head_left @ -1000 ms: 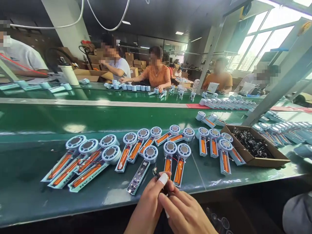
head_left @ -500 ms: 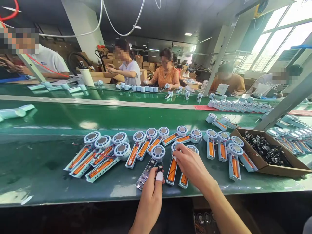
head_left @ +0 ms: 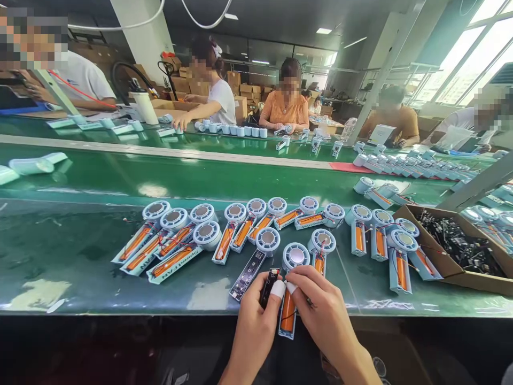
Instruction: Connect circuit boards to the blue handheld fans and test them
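Note:
Between the thumb and fingers of my left hand (head_left: 256, 315) is a small black circuit board (head_left: 269, 287), with a pale socket at its upper end. My right hand (head_left: 326, 305) pinches close to that socket; whatever is between its fingertips is too small to make out. White covers sit on a digit of each hand. Below both hands lies a light-blue handheld fan (head_left: 296, 255), its open handle showing an orange battery (head_left: 287, 318). Just left, another fan (head_left: 267, 240) has a circuit board (head_left: 248, 275) over its handle.
Several open fans (head_left: 206, 235) lie left and behind, and more fans (head_left: 403, 240) lie right. A cardboard box (head_left: 460, 275) holds black boards. Beyond the green belt (head_left: 224, 179), several co-workers sit near rows of fans. A slanted metal post (head_left: 476, 182) stands at right.
My right hand has come down and toward my left hand, and the fan beneath it has been pulled nearer to me. The left hand still holds the circuit board. The view has tilted down.

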The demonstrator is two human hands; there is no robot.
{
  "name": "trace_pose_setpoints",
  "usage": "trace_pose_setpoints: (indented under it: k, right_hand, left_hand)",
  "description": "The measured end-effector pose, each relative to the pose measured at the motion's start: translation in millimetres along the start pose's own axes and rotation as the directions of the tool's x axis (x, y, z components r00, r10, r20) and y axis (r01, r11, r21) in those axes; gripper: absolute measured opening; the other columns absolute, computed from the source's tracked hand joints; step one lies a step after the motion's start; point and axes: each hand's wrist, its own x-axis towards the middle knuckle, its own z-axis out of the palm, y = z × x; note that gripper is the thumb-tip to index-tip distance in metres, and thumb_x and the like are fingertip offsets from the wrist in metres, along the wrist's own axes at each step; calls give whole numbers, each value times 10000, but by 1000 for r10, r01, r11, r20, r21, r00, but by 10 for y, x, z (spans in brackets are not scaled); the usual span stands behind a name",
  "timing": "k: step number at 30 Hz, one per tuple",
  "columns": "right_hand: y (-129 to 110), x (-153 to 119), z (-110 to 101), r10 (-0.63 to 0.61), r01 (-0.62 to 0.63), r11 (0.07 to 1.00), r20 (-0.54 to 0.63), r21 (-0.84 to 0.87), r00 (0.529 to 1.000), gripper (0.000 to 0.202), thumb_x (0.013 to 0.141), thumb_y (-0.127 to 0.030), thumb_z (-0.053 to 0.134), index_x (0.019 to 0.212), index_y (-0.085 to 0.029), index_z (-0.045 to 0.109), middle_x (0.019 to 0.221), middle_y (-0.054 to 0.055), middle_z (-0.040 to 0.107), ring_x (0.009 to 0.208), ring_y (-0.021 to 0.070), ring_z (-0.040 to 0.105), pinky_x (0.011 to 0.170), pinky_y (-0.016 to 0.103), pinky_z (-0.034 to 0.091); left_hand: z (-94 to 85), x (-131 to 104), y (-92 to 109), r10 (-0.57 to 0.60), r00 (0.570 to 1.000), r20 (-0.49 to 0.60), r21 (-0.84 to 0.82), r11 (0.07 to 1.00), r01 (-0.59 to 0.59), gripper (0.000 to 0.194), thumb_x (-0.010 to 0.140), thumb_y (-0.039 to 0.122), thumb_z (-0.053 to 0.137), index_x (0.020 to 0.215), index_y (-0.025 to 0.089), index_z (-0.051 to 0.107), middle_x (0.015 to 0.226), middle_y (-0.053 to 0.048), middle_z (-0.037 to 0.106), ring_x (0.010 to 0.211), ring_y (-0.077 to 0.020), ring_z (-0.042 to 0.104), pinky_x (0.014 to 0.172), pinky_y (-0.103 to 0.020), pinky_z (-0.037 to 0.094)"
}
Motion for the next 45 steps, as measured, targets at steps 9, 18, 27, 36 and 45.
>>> trace_pose_setpoints:
  k: [9,18,27,36,45]
  right_hand:
    - [16,-28,-37,-9,12,999,110,-30,994,299,1023,-172,419,1180,-243,665,1120,88,686,925,196,699,766,293,561]
    - [-21,60,-110,150,-164,985,217,49,965,271,1004,-186,445,1104,-252,688,967,54,620,779,181,652,685,281,513]
    - [-67,203,-168,286,-346,910,255,229,924,184,899,-173,563,837,-213,732,658,-22,593,583,130,521,546,226,371]
    - [-40,174,-127,182,-200,974,167,103,969,196,855,-140,519,818,-201,701,641,-24,540,567,123,505,553,223,375]
    - [-25,241,-225,-13,71,984,337,-160,941,207,915,-93,517,968,-217,675,840,23,657,741,171,626,644,252,424]
  left_hand:
    - [-77,34,59,-8,999,38,120,993,3,346,897,466,559,995,169,707,944,-98,753,832,-266,674,815,-375,541]
    - [-32,-13,12,174,985,-24,204,965,-165,159,930,347,544,926,230,651,923,-40,740,844,-214,692,796,-306,536]
    - [-68,49,39,192,980,45,193,961,-197,156,926,338,557,911,228,667,976,-48,751,871,-213,692,827,-299,521]
    - [-136,-64,17,-86,995,52,122,989,79,379,901,539,524,924,207,704,731,-43,692,710,-241,643,612,-301,487]
    - [-156,-7,70,22,980,196,388,916,-98,318,946,391,395,699,228,513,752,-43,636,718,-219,555,632,-302,374]
